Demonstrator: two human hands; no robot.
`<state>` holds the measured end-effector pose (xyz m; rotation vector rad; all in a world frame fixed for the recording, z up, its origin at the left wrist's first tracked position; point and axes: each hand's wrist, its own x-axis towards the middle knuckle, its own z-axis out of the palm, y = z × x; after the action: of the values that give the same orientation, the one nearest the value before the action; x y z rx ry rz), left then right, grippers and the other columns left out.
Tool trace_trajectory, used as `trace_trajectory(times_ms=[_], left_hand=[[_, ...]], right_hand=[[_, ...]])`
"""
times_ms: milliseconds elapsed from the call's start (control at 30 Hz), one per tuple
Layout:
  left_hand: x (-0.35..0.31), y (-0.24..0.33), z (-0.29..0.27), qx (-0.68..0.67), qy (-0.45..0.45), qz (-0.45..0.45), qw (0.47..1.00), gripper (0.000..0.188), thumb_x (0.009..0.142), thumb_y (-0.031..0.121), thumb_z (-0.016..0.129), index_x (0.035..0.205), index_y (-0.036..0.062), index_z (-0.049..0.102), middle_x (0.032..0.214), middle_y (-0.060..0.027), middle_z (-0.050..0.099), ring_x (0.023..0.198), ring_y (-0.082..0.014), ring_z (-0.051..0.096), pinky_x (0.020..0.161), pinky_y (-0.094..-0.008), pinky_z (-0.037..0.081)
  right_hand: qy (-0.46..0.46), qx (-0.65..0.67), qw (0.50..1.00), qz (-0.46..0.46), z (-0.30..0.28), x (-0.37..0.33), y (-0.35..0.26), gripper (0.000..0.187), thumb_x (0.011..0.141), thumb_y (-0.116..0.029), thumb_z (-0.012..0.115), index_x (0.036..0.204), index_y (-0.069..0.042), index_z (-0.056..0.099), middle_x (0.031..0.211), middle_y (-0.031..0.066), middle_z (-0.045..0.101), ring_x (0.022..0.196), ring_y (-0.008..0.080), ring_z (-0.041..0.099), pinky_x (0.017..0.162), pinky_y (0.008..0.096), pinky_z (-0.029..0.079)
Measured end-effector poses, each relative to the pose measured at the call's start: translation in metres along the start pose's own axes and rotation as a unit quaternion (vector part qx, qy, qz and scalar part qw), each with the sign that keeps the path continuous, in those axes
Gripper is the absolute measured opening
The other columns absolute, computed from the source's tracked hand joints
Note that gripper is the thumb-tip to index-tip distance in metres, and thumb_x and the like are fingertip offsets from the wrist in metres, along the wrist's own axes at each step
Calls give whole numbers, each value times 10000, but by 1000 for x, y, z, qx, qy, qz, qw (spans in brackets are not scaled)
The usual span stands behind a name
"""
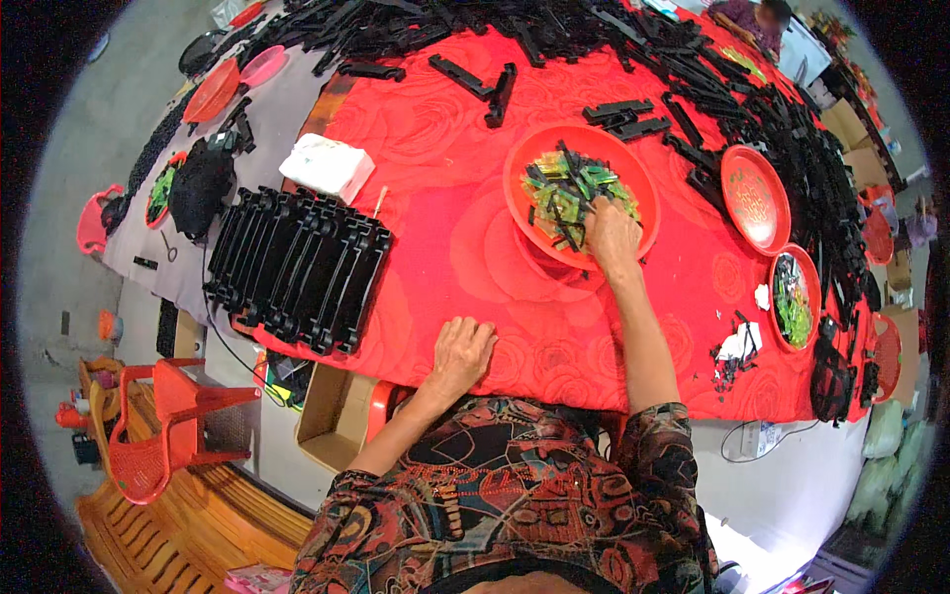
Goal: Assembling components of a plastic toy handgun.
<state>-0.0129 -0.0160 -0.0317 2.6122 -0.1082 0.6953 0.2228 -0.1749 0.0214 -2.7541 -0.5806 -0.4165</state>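
My right hand (613,234) reaches into a round red bowl (517,188) on the right half of the table. Its fingers bend down and close among small yellow, green and black strips (564,193); the fingertips are partly hidden, so what they pinch cannot be made out. Near the table's front edge, my left hand (463,353) rests on the red rose-patterned cloth (435,257), fingers loosely bent and holding nothing. Left of it lies a row of long black plastic parts (302,267), side by side.
Heaps of black parts (792,148) spread along the far and right sides. A white tissue pack (327,166) lies behind the row. To the right are a red plate (755,201) and a red basket of strips (795,297). A red chair (168,416) stands lower left. Another person (754,22) sits far right.
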Motion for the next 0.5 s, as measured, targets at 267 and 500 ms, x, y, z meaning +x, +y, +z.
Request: trace_trajectory(times_ms=[267, 500], left_hand=[[0, 0, 4, 33, 2, -8, 999, 132, 727, 93, 655, 800, 60, 549, 710, -85, 467, 673, -262, 479, 587, -373, 378], [4, 3, 4, 30, 13, -1, 999, 125, 755, 109, 610, 734, 71, 492, 695, -96, 439, 683, -264, 469, 599, -378, 370]], right_hand=[[5, 28, 1000, 12, -3, -1, -10, 153, 763, -135, 573, 880, -37, 572, 850, 198, 576, 736, 395, 605, 666, 475, 486], [36, 68, 997, -30, 5, 21, -35, 142, 758, -129, 562, 872, -45, 574, 855, 190, 579, 731, 387, 609, 638, 472, 498]])
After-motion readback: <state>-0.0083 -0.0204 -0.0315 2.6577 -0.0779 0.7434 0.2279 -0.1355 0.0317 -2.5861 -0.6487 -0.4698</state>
